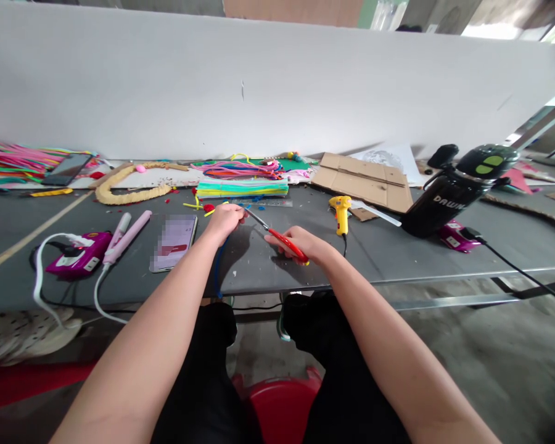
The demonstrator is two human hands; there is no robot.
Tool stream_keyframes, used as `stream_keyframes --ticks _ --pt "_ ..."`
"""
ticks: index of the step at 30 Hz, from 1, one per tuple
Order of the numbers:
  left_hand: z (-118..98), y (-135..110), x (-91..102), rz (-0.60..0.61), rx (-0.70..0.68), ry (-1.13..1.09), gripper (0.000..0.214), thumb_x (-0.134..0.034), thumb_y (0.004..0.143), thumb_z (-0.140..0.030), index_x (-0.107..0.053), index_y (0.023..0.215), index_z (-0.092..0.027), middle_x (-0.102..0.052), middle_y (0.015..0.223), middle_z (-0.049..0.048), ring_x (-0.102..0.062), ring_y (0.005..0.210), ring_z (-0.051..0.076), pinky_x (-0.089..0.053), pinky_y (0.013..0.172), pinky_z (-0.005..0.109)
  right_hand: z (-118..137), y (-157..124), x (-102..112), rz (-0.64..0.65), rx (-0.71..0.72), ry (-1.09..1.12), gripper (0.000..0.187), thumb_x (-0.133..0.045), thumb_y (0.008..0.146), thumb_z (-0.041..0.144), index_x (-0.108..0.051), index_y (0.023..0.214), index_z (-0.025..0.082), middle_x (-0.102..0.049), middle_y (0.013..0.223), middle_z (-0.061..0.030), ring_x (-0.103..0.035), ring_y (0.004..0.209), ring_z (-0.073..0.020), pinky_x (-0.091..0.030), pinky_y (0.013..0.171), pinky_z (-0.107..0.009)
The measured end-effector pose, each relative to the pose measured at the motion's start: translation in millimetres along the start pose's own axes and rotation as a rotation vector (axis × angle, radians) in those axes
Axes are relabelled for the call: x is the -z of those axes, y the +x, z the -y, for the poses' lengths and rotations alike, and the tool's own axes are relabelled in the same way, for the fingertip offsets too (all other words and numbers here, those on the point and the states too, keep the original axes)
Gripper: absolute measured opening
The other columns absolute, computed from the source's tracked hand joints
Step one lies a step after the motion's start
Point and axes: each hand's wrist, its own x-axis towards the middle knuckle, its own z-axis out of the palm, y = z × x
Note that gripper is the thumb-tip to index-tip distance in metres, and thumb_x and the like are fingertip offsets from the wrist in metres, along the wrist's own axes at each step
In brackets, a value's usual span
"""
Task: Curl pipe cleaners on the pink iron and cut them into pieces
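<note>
Scissors between hands; blades leftward

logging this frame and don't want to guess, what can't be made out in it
All in the head view:
- Screen content of the lit phone: blurred into blocks.
- Upper part of the blue strip: hidden by the left hand and forearm.
- Right hand fingers in the handles of the scissors: partly hidden by the handles.
- Far end of the pink strips: cut off by the left edge.
</note>
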Motion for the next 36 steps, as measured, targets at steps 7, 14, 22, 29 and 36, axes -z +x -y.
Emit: stream_keyframes --ticks 7,14,22,29,36 --pt "3 1 1.0 0.009 -0.022 0.047 0.02 -0.065 0.067 -0.035 -0.07 0.066 -0.016 -0.061 0.059 0.0037 -0.045 0.051 0.014 -0.028 0.05 0.027 -2 1 1 0.003 0.022 -0.049 0.066 -0.063 0.064 0.081 -0.055 0.06 0.016 -0.047 0.046 0.0021 -0.041 0.031 -0.0084 -0.034 0.032 -0.022" --pt "1 -2 5.0 0.028 -0.066 0.125 0.021 -0.063 0.069 -0.034 -0.072 0.069 -0.016 -0.063 0.06 0.0027 -0.049 0.056 0.015 -0.032 0.054 0.027 -7 4 1 -0.012 0.033 -0.117 0.068 -0.059 0.065 0.084 -0.053 0.059 0.017 -0.046 0.045 0.0016 -0.04 0.033 -0.0085 -0.035 0.034 -0.022" --pt "6 1 3.5 0.04 -0.093 0.171 0.027 -0.061 0.071 -0.039 -0.071 0.07 -0.015 -0.061 0.059 0.0012 -0.049 0.057 0.014 -0.03 0.054 0.026 -3 1 -1 -0.074 0.032 -0.17 0.066 -0.062 0.064 0.082 -0.045 0.055 0.018 -0.048 0.048 0.0007 -0.041 0.035 -0.0077 -0.033 0.035 -0.02" --pt "7 1 2.9 0.096 -0.054 0.129 0.029 -0.059 0.073 -0.042 -0.071 0.073 -0.015 -0.059 0.06 0.0015 -0.045 0.05 0.013 -0.029 0.052 0.027 2 -2 -2 -0.11 -0.015 -0.169 0.064 -0.063 0.064 0.079 -0.043 0.056 0.019 -0.044 0.046 0.0019 -0.041 0.034 -0.0088 -0.032 0.035 -0.022" --pt "4 -3 5.5 0.056 -0.034 0.239 0.027 -0.057 0.074 -0.04 -0.069 0.072 -0.017 -0.057 0.053 -0.0009 -0.043 0.046 0.012 -0.032 0.053 0.029 7 -2 0 -0.111 -0.039 -0.081 0.064 -0.066 0.063 0.077 -0.044 0.052 0.018 -0.045 0.045 0.001 -0.041 0.033 -0.0093 -0.033 0.034 -0.024"
